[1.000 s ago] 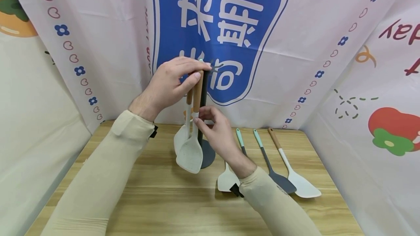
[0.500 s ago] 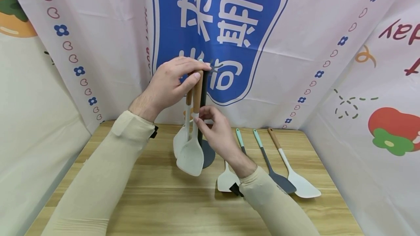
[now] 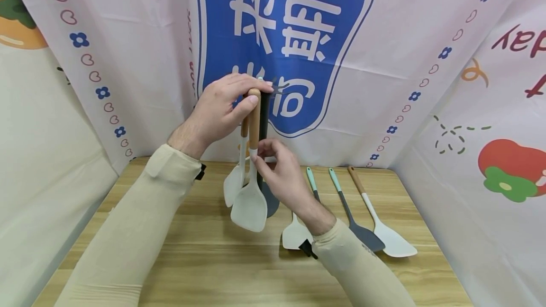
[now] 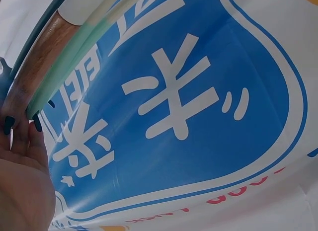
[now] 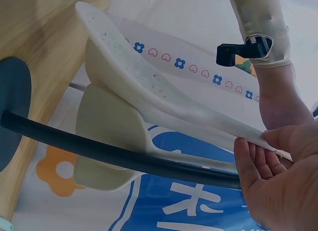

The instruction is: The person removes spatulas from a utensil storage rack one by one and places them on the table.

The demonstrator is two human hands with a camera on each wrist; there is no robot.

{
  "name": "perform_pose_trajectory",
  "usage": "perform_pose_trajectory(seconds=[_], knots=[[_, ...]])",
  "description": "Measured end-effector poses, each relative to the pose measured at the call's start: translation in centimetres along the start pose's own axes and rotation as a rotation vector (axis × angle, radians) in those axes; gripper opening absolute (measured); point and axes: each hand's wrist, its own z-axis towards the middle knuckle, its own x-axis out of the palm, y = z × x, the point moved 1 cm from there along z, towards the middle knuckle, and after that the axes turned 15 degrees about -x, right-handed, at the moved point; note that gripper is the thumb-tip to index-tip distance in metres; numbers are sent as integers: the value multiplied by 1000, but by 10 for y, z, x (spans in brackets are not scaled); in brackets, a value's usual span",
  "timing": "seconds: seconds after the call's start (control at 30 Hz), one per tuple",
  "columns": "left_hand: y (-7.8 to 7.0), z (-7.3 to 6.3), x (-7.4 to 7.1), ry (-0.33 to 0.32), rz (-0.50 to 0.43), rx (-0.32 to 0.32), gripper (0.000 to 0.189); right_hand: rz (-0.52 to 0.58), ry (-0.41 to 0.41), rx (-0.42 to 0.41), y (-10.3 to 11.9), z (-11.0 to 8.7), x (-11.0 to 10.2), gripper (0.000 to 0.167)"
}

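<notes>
A dark utensil stand [image 3: 263, 127] with a round base rises from the table, hooks at its top. My left hand [image 3: 219, 103] grips its top, fingers laid across and thumb below. My right hand [image 3: 281, 169] pinches the white neck of a wooden-handled spatula [image 3: 249, 210]. That spatula hangs upright in front of the stand's pole, its handle end beside my left thumb. Behind it hangs another white-headed, wooden-handled utensil [image 3: 233, 186]. The right wrist view shows the pinching fingers [image 5: 251, 159] on the spatula's neck, with a pale, deep-bowled utensil [image 5: 112, 134] beyond the pole.
On the table [image 3: 200, 255] to the right lie a dark turner with a mint handle [image 3: 362, 236] and a white one with a wooden handle [image 3: 396, 240]. A white-headed utensil [image 3: 295, 235] and a mint handle [image 3: 312, 178] are partly behind my right arm. Printed cloth [image 3: 362, 108] encloses the table.
The held spatula has turned; its blade has shifted slightly right and nearer. Its handle top has moved left, now showing in front of my left thumb. Both hands stay nearly in place.
</notes>
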Motion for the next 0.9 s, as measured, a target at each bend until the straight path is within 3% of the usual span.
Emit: perform_pose_trajectory(seconds=[0.4,0.9], knots=[[1,-1,1,-5,5,16,44,10,-4,19,3,-4,-16,26],[-1,-1,1,1,51,-4,38,-51,-18,78,-3,-20,-57,34]])
